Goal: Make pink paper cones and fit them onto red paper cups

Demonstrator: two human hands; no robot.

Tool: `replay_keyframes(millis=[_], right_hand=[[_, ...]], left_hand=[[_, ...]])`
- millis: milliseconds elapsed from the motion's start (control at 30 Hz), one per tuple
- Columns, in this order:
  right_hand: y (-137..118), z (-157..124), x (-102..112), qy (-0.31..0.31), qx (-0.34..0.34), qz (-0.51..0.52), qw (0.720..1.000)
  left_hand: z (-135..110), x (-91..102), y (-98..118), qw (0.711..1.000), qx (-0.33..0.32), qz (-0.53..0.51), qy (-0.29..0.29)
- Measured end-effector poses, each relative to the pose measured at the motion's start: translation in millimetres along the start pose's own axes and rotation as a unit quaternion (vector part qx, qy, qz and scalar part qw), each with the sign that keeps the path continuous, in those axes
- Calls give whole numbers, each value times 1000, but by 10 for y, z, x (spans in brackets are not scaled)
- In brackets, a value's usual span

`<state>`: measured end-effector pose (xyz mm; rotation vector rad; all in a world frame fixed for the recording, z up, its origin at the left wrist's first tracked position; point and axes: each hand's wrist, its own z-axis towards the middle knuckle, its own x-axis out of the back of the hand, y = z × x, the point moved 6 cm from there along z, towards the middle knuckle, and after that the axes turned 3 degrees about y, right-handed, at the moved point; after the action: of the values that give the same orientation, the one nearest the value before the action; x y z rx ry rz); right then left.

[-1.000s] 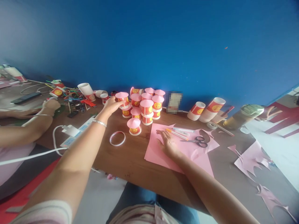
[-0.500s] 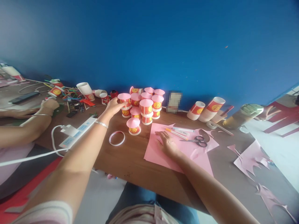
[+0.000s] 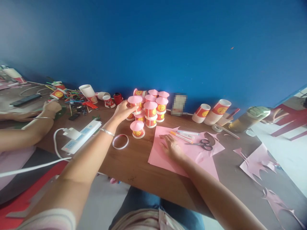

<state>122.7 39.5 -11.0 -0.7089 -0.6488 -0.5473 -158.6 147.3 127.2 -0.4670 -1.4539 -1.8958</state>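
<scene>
- Pink-roofed cup [image 3: 135, 100]: toward 10 o'clock from view centre, upright, at the 9 o'clock edge of the group of roofed cups [image 3: 151, 111].
- Left hand [image 3: 124, 111] holds it from its 8 o'clock side, fingers narrowed on the red wall; we can't see the far-side contact.
- Change: over the last second we see left hand and cup shift toward 3 o'clock, roof now overlapping the cups behind.
- Meaning, our judgement: cup is still being positioned, grip not released. We can't tell whether it touches neighbours or rests on a cup beneath.
- Right hand [image 3: 173, 147], 5 o'clock: unmoved, palm down, fingers loosely spread on pink paper [image 3: 163, 162], gripping nothing we can see.
- Scissors [image 3: 206, 145] at that hand's 3 o'clock.
- Lone roofed cup [image 3: 137, 127] and tape ring [image 3: 120, 148]: both toward 8 o'clock, on the counter [image 3: 134, 159].
- Co-worker's hand [image 3: 52, 108]: 9 o'clock, well apart.
</scene>
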Motion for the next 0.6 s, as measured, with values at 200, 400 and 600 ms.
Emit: replay_keyframes(millis=[200, 400, 600], right_hand=[[2, 1, 14, -14, 8, -1, 1000], [8, 3, 8, -21, 4, 5, 1000], [20, 6, -4, -24, 3, 4, 1000]], left_hand=[[46, -157, -14, 999, -9, 42, -11], [98, -217, -61, 998, -7, 55, -22], [71, -203, -60, 998, 0, 46, -34]])
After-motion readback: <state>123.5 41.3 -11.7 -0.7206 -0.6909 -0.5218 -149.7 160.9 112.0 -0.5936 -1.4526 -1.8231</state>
